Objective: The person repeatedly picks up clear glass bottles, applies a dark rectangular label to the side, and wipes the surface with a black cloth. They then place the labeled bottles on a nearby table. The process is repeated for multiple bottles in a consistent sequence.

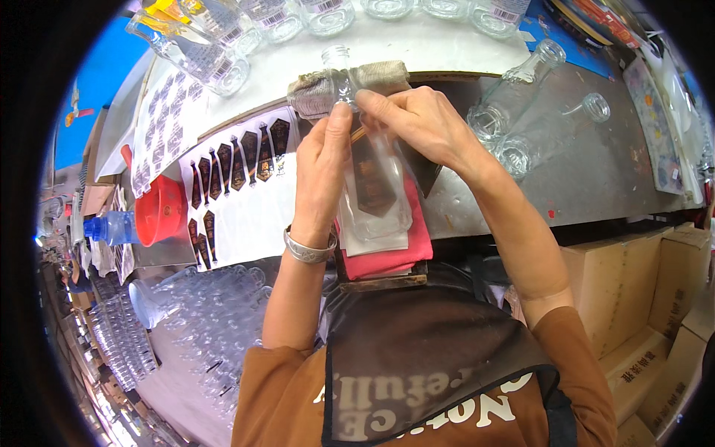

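A clear glass bottle [391,217] lies in front of me, its neck pointing away and propped on a rolled grey cloth [383,74]. My left hand [324,160] is closed at the left of the neck, thumb pressed to the glass. From the right my right hand [424,123] pinches the same neck with its thumb and fingers. A dark pointed shape shows in the bottle's body; whether it is on the glass or beneath it, I cannot tell. Under the bottle are white sheets and a pink cloth [417,242]. Left of them lies a sheet of black tie-shaped labels [238,164].
Clear bottles [328,18] stand along the far side. Two more bottles [521,82] lie at the right. A red container [158,212] sits left of the label sheet, beside a blue-capped bottle [104,227]. Many bottles [208,320] are massed lower left; cardboard boxes [618,290] stand lower right.
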Demonstrator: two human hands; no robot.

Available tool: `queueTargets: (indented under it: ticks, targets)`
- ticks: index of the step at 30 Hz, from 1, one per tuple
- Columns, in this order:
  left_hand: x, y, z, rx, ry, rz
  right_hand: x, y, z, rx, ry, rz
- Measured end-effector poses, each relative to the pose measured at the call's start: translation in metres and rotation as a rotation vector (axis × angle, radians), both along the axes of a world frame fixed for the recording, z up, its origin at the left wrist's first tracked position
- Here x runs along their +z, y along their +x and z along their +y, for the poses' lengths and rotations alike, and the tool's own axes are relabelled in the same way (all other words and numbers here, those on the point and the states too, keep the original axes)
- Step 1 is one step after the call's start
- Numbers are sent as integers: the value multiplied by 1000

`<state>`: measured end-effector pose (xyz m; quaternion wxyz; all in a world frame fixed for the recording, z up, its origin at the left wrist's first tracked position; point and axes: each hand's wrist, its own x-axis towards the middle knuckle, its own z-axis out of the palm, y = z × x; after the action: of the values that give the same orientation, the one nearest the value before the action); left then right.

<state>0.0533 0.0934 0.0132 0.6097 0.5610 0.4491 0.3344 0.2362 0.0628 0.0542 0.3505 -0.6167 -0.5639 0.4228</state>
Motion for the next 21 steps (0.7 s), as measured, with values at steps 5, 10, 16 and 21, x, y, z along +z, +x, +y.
queueTargets:
  ticks: [5, 10, 16, 21]
  targets:
    - [-4, 1, -1, -12, -82, -69, -7, 1, 0, -19, -17, 104]
    - [-11, 0, 0, -5, -132, -146, -1, -4, 1, 6, -44, 42]
    - [-11, -1, 2, -34, -151, -136, -3, -1, 0, -8, -3, 127]
    - [27, -18, -32, 80, -32, -115, -15, 20, -29, -159, 30, 515]
